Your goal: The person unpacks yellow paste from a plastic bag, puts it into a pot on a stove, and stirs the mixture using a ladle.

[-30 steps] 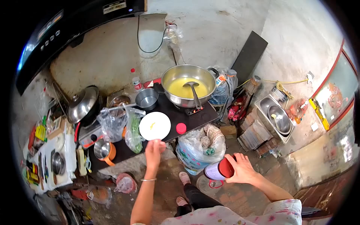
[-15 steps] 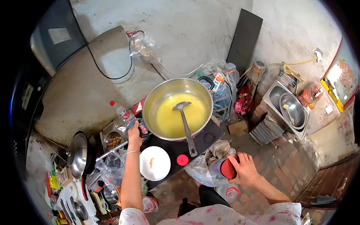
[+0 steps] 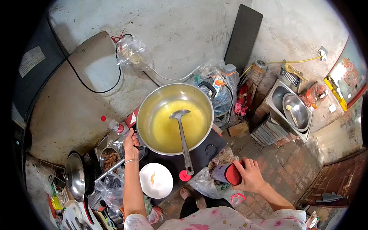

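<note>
My left hand [image 3: 131, 145] is closed around the side handle of a large steel pot [image 3: 142, 109]. Yellow liquid [image 3: 168, 128] partly fills the pot, and a metal ladle [image 3: 183, 142] leans in it with its handle over the near rim. My right hand [image 3: 251, 177] grips a jar [image 3: 220, 173] with a red end, tilted over on its side; its contents are hidden. Between my arms, a white bowl [image 3: 163, 183] with a small brownish smear inside sits on the dark tabletop [image 3: 203, 155]. A red lid [image 3: 184, 175] lies close to the ladle's handle end.
At the left are a bowl of brown food [image 3: 110, 157], a steel wok lid [image 3: 74, 176] and crowded kitchen items. Plastic bags [image 3: 201, 184] hang by the table's right edge. A steel sink [image 3: 281, 96] stands at the right over stacked tiles [image 3: 272, 132].
The view has shifted, so the pot, bowl and red lid appear lower in the picture. My left hand stays on the pot handle, and my right hand keeps its hold on the jar.
</note>
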Demonstrator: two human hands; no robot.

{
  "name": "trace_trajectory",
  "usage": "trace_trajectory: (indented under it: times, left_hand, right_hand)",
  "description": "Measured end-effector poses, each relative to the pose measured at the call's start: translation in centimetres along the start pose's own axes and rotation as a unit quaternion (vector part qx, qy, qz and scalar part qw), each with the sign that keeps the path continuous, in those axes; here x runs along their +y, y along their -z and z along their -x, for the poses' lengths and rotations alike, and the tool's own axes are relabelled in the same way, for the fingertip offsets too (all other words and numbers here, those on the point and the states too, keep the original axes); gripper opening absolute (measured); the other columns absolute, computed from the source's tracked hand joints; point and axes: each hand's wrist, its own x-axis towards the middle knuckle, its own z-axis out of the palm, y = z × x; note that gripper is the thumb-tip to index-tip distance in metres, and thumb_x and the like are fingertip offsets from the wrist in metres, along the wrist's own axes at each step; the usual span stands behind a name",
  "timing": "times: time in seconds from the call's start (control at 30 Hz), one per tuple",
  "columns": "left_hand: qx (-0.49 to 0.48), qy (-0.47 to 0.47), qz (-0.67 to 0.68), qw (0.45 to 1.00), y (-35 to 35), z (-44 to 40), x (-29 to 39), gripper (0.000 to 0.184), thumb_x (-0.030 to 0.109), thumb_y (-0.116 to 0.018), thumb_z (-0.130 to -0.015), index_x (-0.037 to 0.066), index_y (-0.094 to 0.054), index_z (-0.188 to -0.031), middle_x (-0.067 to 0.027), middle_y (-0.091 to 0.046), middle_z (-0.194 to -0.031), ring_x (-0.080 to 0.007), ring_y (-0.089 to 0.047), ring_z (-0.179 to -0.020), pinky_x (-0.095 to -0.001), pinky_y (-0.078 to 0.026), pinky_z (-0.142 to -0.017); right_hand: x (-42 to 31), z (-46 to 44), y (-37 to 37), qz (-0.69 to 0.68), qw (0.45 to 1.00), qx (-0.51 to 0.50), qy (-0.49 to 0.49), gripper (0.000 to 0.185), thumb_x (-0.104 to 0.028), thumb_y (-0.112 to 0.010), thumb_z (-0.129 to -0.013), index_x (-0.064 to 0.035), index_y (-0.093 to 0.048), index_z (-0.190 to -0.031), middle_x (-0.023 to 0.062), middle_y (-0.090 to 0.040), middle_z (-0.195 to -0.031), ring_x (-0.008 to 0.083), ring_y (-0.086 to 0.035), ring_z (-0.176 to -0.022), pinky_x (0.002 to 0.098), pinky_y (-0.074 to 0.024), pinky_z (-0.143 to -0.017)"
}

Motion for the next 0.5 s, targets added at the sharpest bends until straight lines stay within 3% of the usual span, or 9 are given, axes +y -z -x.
trace_trajectory:
  times: [0.23, 0.5]
  left_hand:
    - [-0.013, -0.024, 0.039, 0.999, -1.5, -2.9, 0.2, 0.028, 0.028, -0.065, -0.079, 0.008, -0.048, -0.07, 0.0051, -0.038, -0.047, -0.0052, -0.03, -0.034, -0.02, -0.02, -0.032]
    - [-0.004, -0.023, 0.044, 0.999, -1.9, -4.2, 0.4, 0.026, 0.026, -0.065, -0.079, 0.006, -0.049, -0.07, 0.0043, -0.04, -0.048, -0.0056, -0.032, -0.035, -0.0201, -0.021, -0.032]
  right_hand:
    - [-1.0, -2.8, 0.1, 0.001, 1.0, -0.008, 0.009, 0.087, -0.034, -0.075, -0.044, -0.0085, -0.042, -0.121, 0.0207, -0.043, -0.106, 0.0351, -0.042, -0.098, 0.0427, -0.0332, -0.083]
    - [-2.9, -8.0, -1.8, 0.022, 0.994, -0.009, 0.102, 0.087, -0.033, -0.074, -0.045, -0.0085, -0.044, -0.122, 0.021, -0.044, -0.106, 0.0339, -0.043, -0.096, 0.0407, -0.033, -0.079]
